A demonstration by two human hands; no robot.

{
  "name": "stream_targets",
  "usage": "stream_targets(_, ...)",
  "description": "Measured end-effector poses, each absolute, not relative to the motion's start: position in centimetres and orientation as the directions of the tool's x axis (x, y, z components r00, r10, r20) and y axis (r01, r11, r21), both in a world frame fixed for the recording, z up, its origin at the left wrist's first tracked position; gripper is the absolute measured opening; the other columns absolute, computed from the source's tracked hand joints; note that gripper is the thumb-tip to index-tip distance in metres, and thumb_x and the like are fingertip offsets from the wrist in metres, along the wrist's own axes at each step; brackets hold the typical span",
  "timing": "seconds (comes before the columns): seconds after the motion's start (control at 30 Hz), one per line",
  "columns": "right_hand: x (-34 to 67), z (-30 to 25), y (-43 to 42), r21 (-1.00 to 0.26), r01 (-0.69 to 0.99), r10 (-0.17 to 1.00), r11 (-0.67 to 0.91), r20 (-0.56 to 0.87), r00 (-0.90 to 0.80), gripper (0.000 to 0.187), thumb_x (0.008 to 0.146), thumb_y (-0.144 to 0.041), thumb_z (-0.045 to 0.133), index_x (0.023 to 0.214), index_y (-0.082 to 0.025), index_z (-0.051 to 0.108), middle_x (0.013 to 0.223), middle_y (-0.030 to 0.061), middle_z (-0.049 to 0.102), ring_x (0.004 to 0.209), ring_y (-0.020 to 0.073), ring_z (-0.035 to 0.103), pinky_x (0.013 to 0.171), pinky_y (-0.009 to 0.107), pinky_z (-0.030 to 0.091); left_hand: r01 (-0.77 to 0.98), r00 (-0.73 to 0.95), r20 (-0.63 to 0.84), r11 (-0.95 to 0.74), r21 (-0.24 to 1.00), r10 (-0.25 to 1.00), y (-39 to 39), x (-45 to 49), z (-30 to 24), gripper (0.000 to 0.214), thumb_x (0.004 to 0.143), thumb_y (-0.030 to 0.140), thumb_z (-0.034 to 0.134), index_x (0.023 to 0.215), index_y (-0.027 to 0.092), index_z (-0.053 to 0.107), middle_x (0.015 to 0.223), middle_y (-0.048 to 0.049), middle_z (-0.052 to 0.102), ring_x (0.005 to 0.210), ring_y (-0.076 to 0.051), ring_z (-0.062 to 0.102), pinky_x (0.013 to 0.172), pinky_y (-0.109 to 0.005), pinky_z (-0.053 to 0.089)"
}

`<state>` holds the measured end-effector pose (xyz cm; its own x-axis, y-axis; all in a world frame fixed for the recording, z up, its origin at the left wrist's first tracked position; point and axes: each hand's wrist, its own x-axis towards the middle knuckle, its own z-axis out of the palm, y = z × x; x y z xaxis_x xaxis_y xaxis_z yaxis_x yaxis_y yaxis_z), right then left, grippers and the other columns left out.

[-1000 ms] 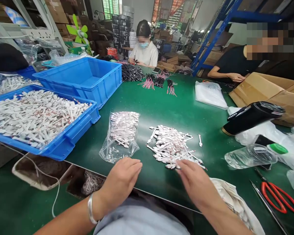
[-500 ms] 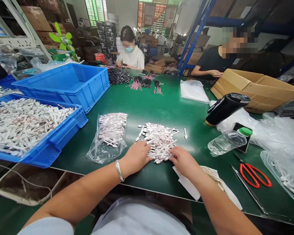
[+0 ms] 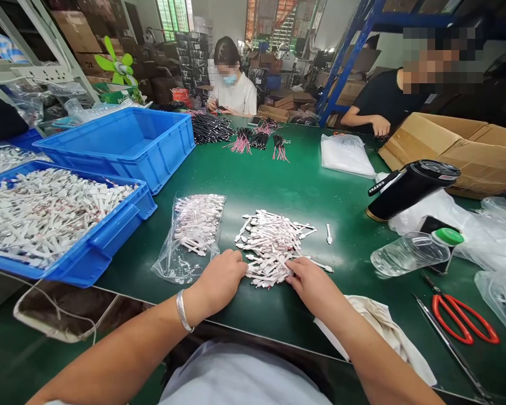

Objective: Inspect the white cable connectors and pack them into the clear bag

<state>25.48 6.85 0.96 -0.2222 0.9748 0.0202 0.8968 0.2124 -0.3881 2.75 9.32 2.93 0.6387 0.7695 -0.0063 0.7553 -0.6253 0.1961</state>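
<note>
While white pcs (image 3: 274, 239) (prob. light, stiff; best held mid-body) are lying loose, L hand (image 3: 221, 278) & R hand (image 3: 311, 281) are cupping their sides, pinch unclear.

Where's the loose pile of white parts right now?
In the head view, the pile lies near the middle of the green table, at the left hand and right hand, right of the clear bag.
</note>
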Motion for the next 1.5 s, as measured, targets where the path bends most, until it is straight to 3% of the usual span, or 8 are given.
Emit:
stream_targets(0.17,26.1,1.2,5.0,-0.418,0.884,0.975,0.208,0.157,-0.155,0.027,0.082,-0.019,0.052,0.106,-0.017,0.062,0.101,0.0114,0.062,0.092,0.0238,0.059,0.082,0.037,0.047,0.718,0.609,0.187,-0.636,0.283,0.771,8.9,2.4,2.6,0.025,0.090,0.017,0.041,0.080,0.017,0.064,0.089,-0.0064,0.061,0.086,-0.020,0.052,0.074,-0.032,0.043)
stream_targets(0.3,24.9,2.3,3.2,-0.627,0.752,0.966,0.203,0.256,-0.048,0.024,0.085,-0.032,0.050,0.098,-0.019,0.066,0.085,0.0076,0.064,0.078,0.0208,0.060,0.074,0.036,0.049,0.674,0.523,0.210,-0.552,0.492,0.826,8.5,2.5,2.9,0.025,0.091,0.022,0.039,0.093,0.018,0.064,0.080,-0.0049,0.064,0.078,-0.017,0.055,0.070,-0.029,0.043)
stream_targets(0.43,22.3,2.3,3.1,-0.939,0.338,0.998,-0.062,-0.053,0.035,0.031,0.078,-0.041,0.060,0.097,-0.019,0.069,0.068,0.0025,0.064,0.060,0.0151,0.057,0.054,0.027,0.047,0.540,0.466,0.127,-0.395,0.743,0.876,7.8,3.0,3.4,0.024,0.090,0.025,0.041,0.091,0.018,0.065,0.080,-0.0027,0.065,0.076,-0.015,0.056,0.070,-0.026,0.043)
stream_targets(0.6,20.2,1.2,4.9,-0.980,-0.016,0.978,-0.199,-0.199,0.064,0.036,0.070,-0.049,0.064,0.083,-0.015,0.069,0.066,0.0031,0.064,0.050,0.0104,0.051,0.037,0.019,0.030,0.336,0.468,-0.004,-0.174,0.925,0.884,7.4,3.4,3.6,0.025,0.088,0.026,0.043,0.082,0.014,0.064,0.076,-0.0012,0.064,0.073,-0.014,0.055,0.069,-0.023,0.042)
stream_targets(0.8,20.1,1.9,4.5,-0.999,-0.016,0.983,-0.052,-0.054,0.177,0.028,0.074,-0.045,0.064,0.081,-0.018,0.066,0.070,0.0013,0.062,0.055,0.0104,0.048,0.050,0.023,0.038,0.255,0.400,-0.052,-0.057,0.965,0.915,7.0,3.1,3.3,0.027,0.086,0.033,0.048,0.082,0.013,0.067,0.076,-0.0017,0.066,0.069,-0.013,0.054,0.068,-0.023,0.043)
stream_targets(1.03,20.1,2.2,3.2,-0.866,0.457,0.978,0.202,0.155,-0.137,0.015,0.083,-0.030,0.055,0.083,-0.024,0.069,0.079,0.0031,0.069,0.075,0.0184,0.061,0.070,0.030,0.047,0.097,0.424,-0.024,-0.019,0.995,0.905,6.0,3.2,1.8,0.025,0.083,0.033,0.054,0.088,0.014,0.070,0.086,-0.0038,0.070,0.087,-0.018,0.061,0.083,-0.028,0.045)
stream_targets(1.23,19.9,0.6,3.8,-0.882,0.433,0.982,0.188,0.167,-0.086,0.016,0.083,-0.031,0.056,0.088,-0.024,0.069,0.080,0.0031,0.069,0.072,0.0175,0.063,0.070,0.031,0.052,0.153,0.438,0.039,-0.118,0.981,0.898,5.9,3.3,1.1,0.026,0.085,0.027,0.051,0.102,0.019,0.069,0.100,-0.0043,0.070,0.095,-0.018,0.062,0.088,-0.029,0.046)
stream_targets(1.5,20.2,0.2,4.0,-0.905,0.369,0.975,0.213,0.173,-0.138,0.021,0.082,-0.029,0.059,0.100,-0.026,0.068,0.088,0.0040,0.068,0.082,0.0175,0.062,0.074,0.032,0.051,0.223,0.456,0.078,-0.198,0.954,0.886,5.9,3.4,0.9,0.026,0.087,0.024,0.047,0.099,0.019,0.069,0.092,-0.0030,0.071,0.081,-0.015,0.061,0.081,-0.027,0.047)
